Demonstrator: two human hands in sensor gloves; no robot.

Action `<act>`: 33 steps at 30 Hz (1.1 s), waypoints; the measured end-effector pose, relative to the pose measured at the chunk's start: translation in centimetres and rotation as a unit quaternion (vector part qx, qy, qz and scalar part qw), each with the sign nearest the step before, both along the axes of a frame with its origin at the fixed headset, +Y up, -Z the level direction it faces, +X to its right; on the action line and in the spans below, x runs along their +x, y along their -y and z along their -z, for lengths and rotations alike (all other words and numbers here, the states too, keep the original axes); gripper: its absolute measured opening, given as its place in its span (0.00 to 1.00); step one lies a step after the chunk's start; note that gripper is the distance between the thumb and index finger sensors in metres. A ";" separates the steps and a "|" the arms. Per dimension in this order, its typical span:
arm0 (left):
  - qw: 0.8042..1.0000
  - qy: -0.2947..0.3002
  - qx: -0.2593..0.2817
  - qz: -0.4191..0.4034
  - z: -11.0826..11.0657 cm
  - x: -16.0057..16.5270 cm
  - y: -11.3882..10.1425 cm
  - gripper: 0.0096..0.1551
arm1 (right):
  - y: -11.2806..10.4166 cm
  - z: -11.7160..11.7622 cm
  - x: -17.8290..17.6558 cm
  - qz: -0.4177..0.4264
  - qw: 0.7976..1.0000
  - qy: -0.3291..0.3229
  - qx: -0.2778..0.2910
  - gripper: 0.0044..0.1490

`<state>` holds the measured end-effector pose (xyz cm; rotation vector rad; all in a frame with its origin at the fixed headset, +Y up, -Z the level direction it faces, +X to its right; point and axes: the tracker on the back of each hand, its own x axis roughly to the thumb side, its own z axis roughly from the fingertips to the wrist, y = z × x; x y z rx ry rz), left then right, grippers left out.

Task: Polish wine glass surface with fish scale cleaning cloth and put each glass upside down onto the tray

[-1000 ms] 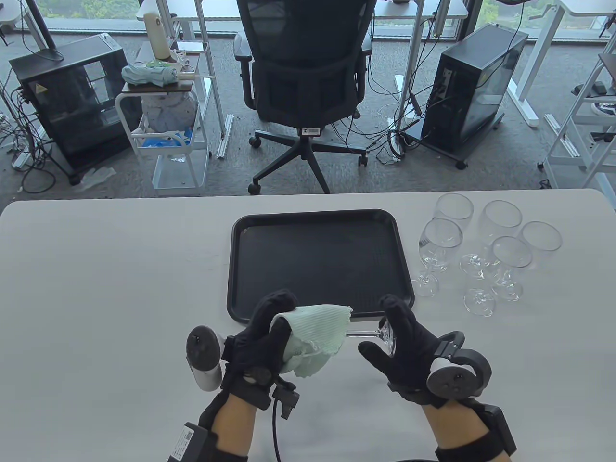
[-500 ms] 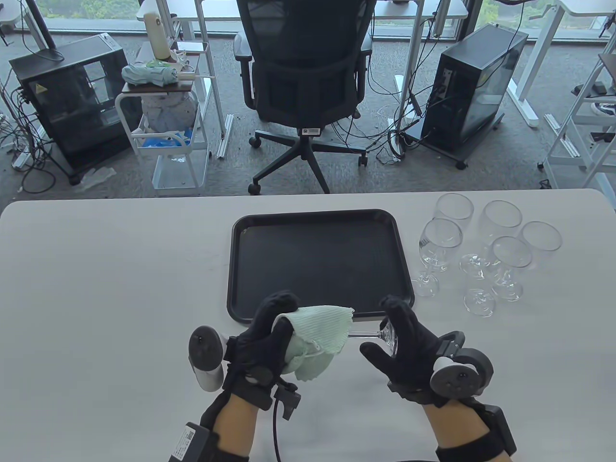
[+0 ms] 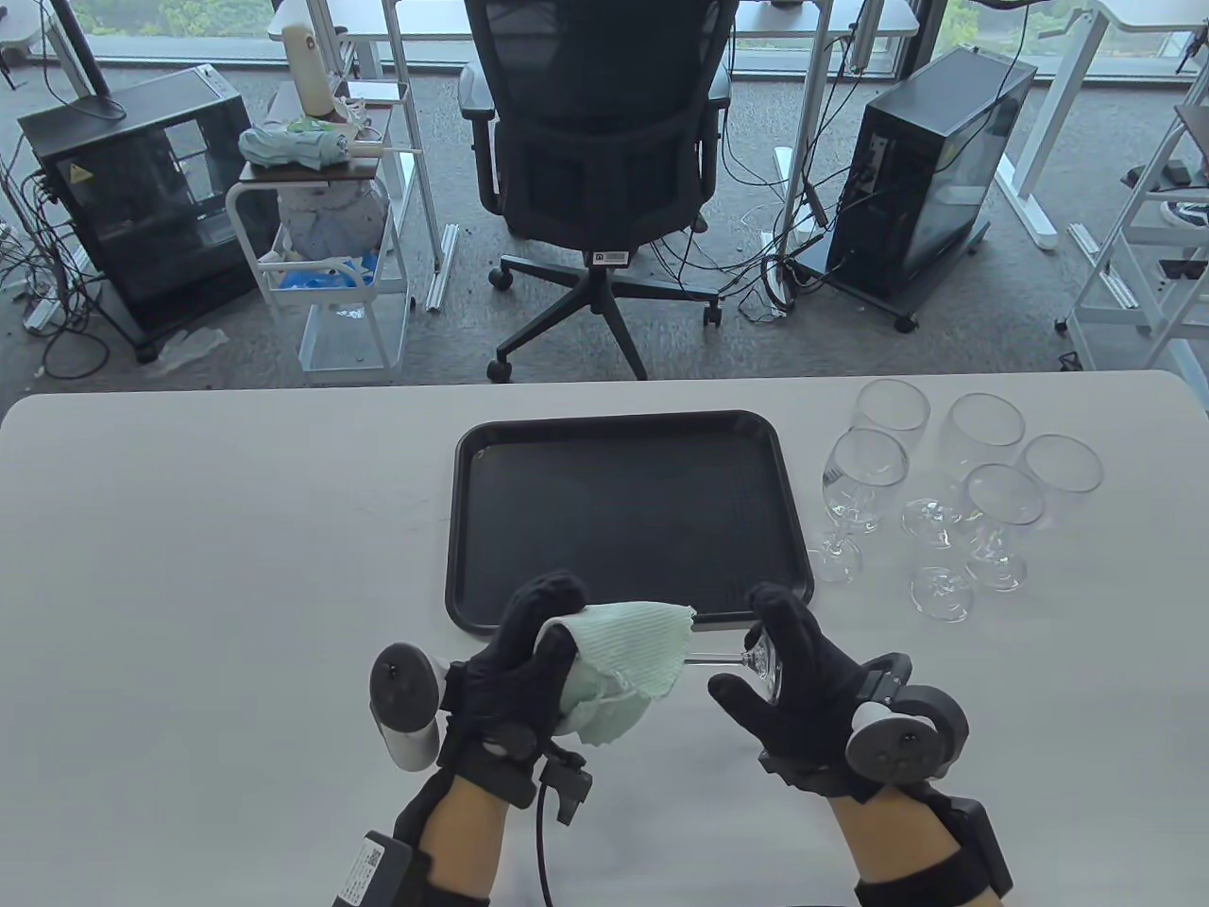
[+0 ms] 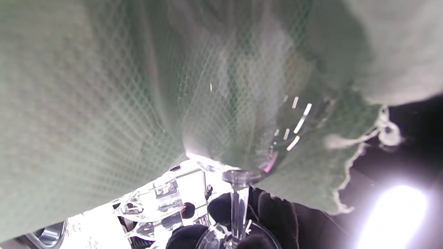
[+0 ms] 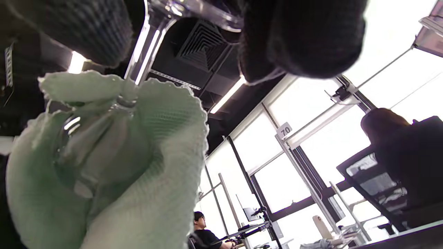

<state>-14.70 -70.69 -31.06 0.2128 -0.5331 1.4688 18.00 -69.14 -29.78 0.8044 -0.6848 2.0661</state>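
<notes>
A wine glass (image 3: 727, 658) lies sideways in the air just in front of the black tray (image 3: 631, 427). Its bowl is wrapped in the pale green fish scale cloth (image 3: 623, 673), which my left hand (image 3: 529, 661) grips around it. My right hand (image 3: 789, 680) pinches the glass's foot (image 3: 763, 666), stem pointing left. In the left wrist view the cloth (image 4: 138, 86) fills the frame over the bowl, with the stem (image 4: 238, 207) below. The right wrist view shows the stem (image 5: 145, 45) running into the cloth-covered bowl (image 5: 104, 159).
Several wine glasses (image 3: 954, 491) stand upright in a cluster on the table to the right of the tray. Nothing lies on the tray. Beyond the table's far edge stand an office chair (image 3: 600, 161), a cart and computer cases.
The cloth has shifted slightly over the bowl, its lower fold drawn up a little. Both hands stay in nearly the same place.
</notes>
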 end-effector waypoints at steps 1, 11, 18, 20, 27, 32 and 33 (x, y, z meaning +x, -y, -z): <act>1.000 -0.001 0.006 0.003 0.0 0.1 0.0 0.37 | 0.1 0.1 0.1 0.019 0.999 -0.005 -0.029 0.52; 1.000 0.016 -0.011 -0.017 0.3 -0.3 0.2 0.35 | -0.7 -0.7 -0.4 -0.067 0.996 0.024 0.059 0.61; 0.999 -0.007 0.037 0.006 -0.3 0.5 -0.1 0.36 | 0.6 0.5 0.6 0.077 0.990 -0.031 -0.116 0.53; 0.999 -0.005 0.033 0.006 -0.2 0.3 -0.1 0.35 | 0.5 0.5 0.6 0.061 0.992 -0.038 -0.102 0.55; 1.000 0.010 0.001 -0.018 0.1 0.1 0.3 0.35 | -0.1 -0.4 0.1 -0.019 0.999 0.007 0.033 0.58; 0.999 -0.010 0.032 0.008 -0.2 0.4 0.0 0.36 | 0.6 0.5 0.5 0.070 0.988 -0.027 -0.133 0.52; 1.000 -0.013 0.026 0.008 -0.1 0.3 0.1 0.36 | 0.6 0.4 0.5 0.068 0.989 -0.036 -0.128 0.53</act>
